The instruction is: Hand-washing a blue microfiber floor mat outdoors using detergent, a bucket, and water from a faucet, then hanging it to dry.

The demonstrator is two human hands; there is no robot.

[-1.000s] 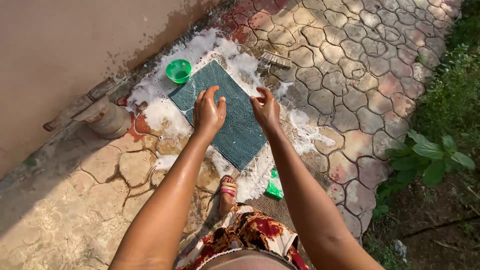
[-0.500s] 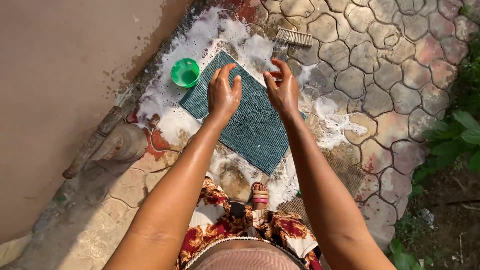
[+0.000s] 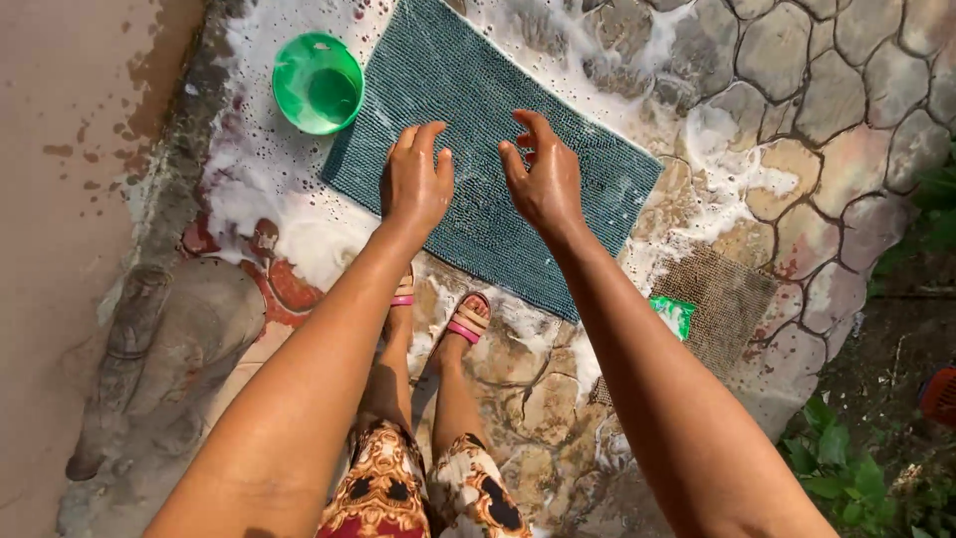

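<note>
Both wet hands, left hand (image 3: pixel 416 182) and right hand (image 3: pixel 543 179), hover open over the teal mat (image 3: pixel 478 110); a green bowl (image 3: pixel 318 83) sits beyond the left hand.

Sunlit stone paving (image 3: pixel 797 90), wet and sudsy, meets a tan wall (image 3: pixel 60 149); greenery (image 3: pixel 846 478), perhaps weeds, lower right.

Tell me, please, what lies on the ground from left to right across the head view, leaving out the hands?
Wall → green bowl → teal mat → green sachet → brown mesh mat → leafy plant.
</note>
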